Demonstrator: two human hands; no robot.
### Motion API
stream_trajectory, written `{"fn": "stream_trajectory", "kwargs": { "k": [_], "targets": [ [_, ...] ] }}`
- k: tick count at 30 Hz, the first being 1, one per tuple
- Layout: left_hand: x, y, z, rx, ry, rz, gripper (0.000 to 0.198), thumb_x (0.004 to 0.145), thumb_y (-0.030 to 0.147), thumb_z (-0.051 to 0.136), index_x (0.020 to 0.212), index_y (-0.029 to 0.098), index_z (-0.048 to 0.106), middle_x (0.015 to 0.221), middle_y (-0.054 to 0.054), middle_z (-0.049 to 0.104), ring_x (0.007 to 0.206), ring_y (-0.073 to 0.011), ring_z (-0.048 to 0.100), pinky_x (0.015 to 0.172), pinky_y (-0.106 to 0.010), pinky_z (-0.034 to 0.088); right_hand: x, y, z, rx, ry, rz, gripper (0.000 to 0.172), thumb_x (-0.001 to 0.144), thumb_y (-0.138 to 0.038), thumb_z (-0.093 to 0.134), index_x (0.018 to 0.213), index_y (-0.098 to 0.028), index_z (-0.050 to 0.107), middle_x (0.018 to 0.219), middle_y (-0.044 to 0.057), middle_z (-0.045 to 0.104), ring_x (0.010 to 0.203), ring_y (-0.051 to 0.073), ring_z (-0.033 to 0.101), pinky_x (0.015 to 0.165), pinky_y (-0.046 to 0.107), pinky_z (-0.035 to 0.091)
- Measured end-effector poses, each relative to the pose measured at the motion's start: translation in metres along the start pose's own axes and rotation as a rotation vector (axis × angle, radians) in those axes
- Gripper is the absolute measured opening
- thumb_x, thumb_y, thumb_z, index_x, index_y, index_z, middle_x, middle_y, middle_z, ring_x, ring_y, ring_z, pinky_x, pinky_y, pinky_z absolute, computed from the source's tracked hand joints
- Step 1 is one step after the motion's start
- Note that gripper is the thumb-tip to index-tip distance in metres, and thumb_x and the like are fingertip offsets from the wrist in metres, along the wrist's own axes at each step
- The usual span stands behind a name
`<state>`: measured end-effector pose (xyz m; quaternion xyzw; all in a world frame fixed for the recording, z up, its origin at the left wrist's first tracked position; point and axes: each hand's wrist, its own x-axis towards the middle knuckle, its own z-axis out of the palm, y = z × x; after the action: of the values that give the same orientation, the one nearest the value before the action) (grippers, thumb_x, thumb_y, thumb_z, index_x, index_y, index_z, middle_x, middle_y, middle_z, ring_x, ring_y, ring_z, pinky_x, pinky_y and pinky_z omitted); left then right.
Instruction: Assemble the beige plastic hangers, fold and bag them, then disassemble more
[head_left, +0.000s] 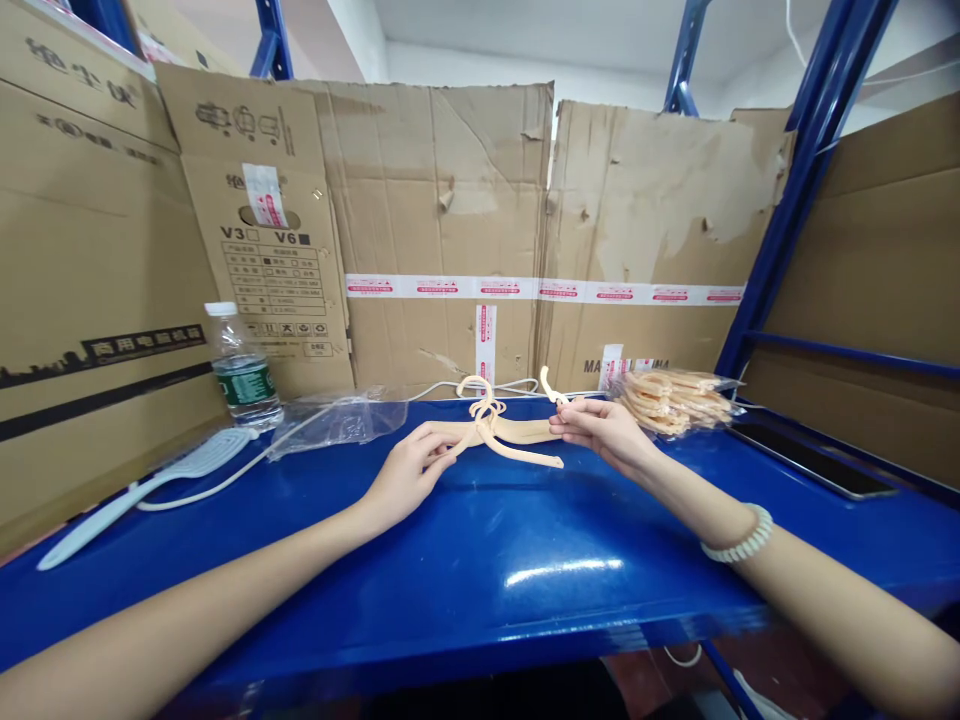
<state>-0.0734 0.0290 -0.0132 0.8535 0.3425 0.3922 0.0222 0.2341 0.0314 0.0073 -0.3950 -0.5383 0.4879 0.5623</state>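
My left hand (pixel 411 468) pinches the left end of a small stack of cream plastic hangers (pixel 501 432) lying on the blue metal shelf (pixel 480 570). My right hand (pixel 600 428) grips the right end of the same stack, fingers closed, and a single hook (pixel 550 386) sticks up just above its fingertips. The hangers' other hooks curl upward between the two hands. A white bead bracelet circles my right wrist.
A bagged bundle of more cream hangers (pixel 675 398) lies at the back right. A water bottle (pixel 244 370), a crumpled clear plastic bag (pixel 337 418), a pale hairbrush (pixel 142 488) and a white cable sit at the left. A phone (pixel 814 458) lies at the right. Cardboard walls surround the shelf.
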Motion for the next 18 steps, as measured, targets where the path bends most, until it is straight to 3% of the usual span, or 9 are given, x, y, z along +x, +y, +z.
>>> {"fn": "stream_trajectory", "kwargs": {
  "k": [5, 9, 11, 15, 18],
  "targets": [
    [-0.0024, -0.0031, 0.0017, -0.023, 0.040, -0.032, 0.016, 0.091, 0.020, 0.052, 0.098, 0.021, 0.067, 0.084, -0.001, 0.058, 0.077, -0.0162, 0.060, 0.072, -0.028, 0.050, 0.0000, 0.0020, 0.0002, 0.069, -0.063, 0.069, 0.039, 0.065, -0.019, 0.084, 0.094, -0.021, 0.059, 0.085, 0.004, 0.077, 0.083, 0.018, 0.074, 0.079, 0.029, 0.059],
    [-0.0008, -0.0020, 0.0035, -0.038, 0.018, -0.033, 0.011, 0.087, 0.021, 0.057, 0.089, 0.020, 0.067, 0.080, 0.000, 0.058, 0.073, -0.0158, 0.058, 0.069, -0.027, 0.049, -0.0009, -0.0012, -0.0033, 0.070, -0.145, 0.151, 0.026, 0.067, -0.018, 0.082, 0.082, -0.017, 0.061, 0.092, 0.008, 0.076, 0.091, 0.019, 0.072, 0.085, 0.030, 0.056],
    [-0.0015, -0.0011, 0.0032, -0.042, 0.012, -0.031, 0.011, 0.088, 0.022, 0.056, 0.088, 0.020, 0.067, 0.081, -0.001, 0.059, 0.073, -0.0158, 0.057, 0.069, -0.027, 0.049, -0.0014, -0.0030, -0.0043, 0.073, -0.179, 0.167, 0.024, 0.068, -0.020, 0.082, 0.080, -0.017, 0.062, 0.093, 0.006, 0.074, 0.091, 0.017, 0.071, 0.082, 0.028, 0.056],
    [-0.0027, -0.0016, 0.0020, -0.036, 0.012, -0.039, 0.014, 0.087, 0.023, 0.056, 0.094, 0.020, 0.068, 0.080, 0.000, 0.058, 0.073, -0.0163, 0.057, 0.070, -0.028, 0.048, -0.0012, -0.0049, -0.0057, 0.059, -0.226, 0.171, 0.025, 0.067, -0.026, 0.084, 0.076, -0.017, 0.062, 0.070, -0.003, 0.066, 0.066, 0.008, 0.063, 0.065, 0.019, 0.053],
    [-0.0028, -0.0022, 0.0018, -0.029, 0.021, -0.048, 0.017, 0.087, 0.024, 0.056, 0.098, 0.020, 0.068, 0.080, 0.000, 0.057, 0.073, -0.0168, 0.057, 0.071, -0.029, 0.048, 0.0003, -0.0048, -0.0076, 0.034, -0.257, 0.174, 0.031, 0.062, -0.029, 0.087, 0.074, -0.017, 0.061, 0.064, -0.005, 0.062, 0.057, 0.006, 0.057, 0.061, 0.018, 0.052]
  ]
}}
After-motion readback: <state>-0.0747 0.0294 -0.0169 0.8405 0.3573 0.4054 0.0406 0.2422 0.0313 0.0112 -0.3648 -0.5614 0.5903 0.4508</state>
